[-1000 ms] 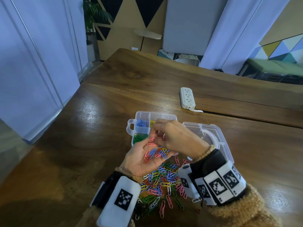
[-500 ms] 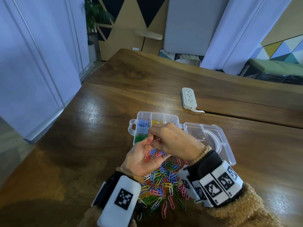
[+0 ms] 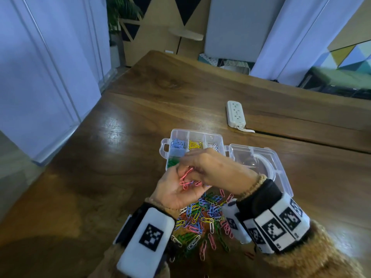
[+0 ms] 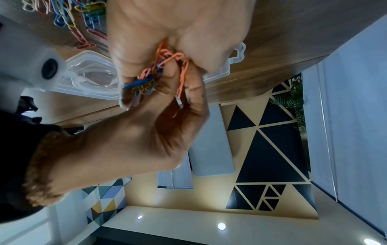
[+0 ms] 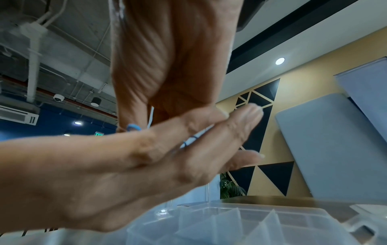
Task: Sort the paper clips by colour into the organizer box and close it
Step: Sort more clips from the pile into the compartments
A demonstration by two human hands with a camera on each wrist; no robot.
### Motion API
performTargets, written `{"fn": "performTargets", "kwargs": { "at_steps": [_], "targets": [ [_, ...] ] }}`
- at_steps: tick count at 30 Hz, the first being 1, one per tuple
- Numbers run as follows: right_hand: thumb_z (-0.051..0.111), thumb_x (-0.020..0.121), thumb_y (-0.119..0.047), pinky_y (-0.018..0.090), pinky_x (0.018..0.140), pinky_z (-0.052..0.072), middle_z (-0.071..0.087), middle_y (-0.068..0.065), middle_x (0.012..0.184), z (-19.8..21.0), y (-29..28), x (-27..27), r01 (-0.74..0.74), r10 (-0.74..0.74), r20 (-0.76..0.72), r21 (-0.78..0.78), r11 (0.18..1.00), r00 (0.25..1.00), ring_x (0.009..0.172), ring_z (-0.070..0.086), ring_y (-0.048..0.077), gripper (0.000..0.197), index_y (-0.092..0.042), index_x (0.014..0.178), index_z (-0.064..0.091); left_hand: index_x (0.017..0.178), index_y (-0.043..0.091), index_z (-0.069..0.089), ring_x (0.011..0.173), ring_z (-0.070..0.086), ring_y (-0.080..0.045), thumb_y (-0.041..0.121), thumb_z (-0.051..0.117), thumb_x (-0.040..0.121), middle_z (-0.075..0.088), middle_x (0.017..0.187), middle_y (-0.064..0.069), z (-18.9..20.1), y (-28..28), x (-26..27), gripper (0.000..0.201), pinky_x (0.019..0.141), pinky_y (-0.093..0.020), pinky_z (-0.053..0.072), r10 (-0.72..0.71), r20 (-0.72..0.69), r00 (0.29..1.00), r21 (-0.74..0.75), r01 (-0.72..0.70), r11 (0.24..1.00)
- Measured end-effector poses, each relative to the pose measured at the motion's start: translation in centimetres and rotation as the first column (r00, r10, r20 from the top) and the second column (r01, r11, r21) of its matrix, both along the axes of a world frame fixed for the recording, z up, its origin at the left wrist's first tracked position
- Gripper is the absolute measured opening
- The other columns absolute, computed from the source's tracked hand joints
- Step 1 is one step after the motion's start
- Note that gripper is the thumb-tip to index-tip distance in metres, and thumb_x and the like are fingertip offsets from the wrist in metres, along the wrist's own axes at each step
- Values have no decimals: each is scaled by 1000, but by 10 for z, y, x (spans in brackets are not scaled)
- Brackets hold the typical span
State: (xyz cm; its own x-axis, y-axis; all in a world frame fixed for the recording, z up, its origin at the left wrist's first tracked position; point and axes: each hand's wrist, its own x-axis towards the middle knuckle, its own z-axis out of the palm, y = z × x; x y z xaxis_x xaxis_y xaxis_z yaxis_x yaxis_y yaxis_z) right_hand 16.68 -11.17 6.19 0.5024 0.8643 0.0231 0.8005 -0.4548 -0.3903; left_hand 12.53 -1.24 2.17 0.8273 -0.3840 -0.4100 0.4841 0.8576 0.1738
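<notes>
A: While the left hand (image 3: 172,192) cups a few mixed clips, the right hand (image 3: 216,170) pinches a pink clip (image 3: 186,174) over it.

B: Organizer box (image 3: 167,151) open, partly filled; loose pile (image 3: 202,221) still on the bench (image 3: 120,167).

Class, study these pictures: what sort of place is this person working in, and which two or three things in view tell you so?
Probably an office or co-working space, not a home: a long wooden table with a power strip, grey partition panels against a wall painted with black triangles, and exposed ceiling pipes.
</notes>
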Motion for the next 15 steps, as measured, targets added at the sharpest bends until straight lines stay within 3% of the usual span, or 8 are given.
{"fn": "performTargets", "kwargs": {
  "at_steps": [1,3,6,8,11,15],
  "targets": [
    [66,78,-3,25,74,44,47,-14,80,1,0,1,-3,3,-12,-3,1000,1000,76,43,0,15,-9,91,67,60,-2,56,42,59,-19,5,40,77,54,49,-11,-1,-1,0,24,55,-30,56,4,5,1000,52,-4,999],
    [65,78,-1,9,69,35,48,-13,81,2,1,3,-6,5,-37,-31,1000,999,67,40,-7,16,-9,92,68,65,-1,56,47,60,-18,5,39,78,54,52,-10,-3,0,0,21,71,-32,47,-2,13,1000,67,1,998],
    [63,81,-2,-1,68,32,52,-12,83,7,1,4,-20,15,-85,-59,998,996,64,43,-7,14,-9,93,68,71,-3,60,69,63,-24,8,35,90,60,71,-15,-4,3,2,33,80,-36,48,-31,19,999,42,31,999],
    [60,84,-3,3,74,34,59,-7,89,8,1,4,-24,17,-110,-61,998,994,75,48,-3,13,-8,94,67,63,-5,66,69,68,-28,13,34,94,64,69,-16,-6,4,2,48,74,-39,56,-47,36,998,14,46,999],
    [56,87,-1,10,80,36,58,-6,92,10,0,3,-36,23,-130,-99,994,991,86,49,1,16,-7,97,66,62,-7,65,60,69,-29,16,31,98,63,63,-17,-8,4,2,55,59,-48,58,-69,77,995,-67,75,995],
    [60,84,-2,5,74,37,57,-6,92,15,0,4,-55,29,-189,-134,989,982,84,54,3,16,-9,97,66,71,-6,68,72,71,-32,9,37,88,65,87,-20,-10,3,4,39,60,-54,58,-69,100,993,-39,73,997]
  ]
}}
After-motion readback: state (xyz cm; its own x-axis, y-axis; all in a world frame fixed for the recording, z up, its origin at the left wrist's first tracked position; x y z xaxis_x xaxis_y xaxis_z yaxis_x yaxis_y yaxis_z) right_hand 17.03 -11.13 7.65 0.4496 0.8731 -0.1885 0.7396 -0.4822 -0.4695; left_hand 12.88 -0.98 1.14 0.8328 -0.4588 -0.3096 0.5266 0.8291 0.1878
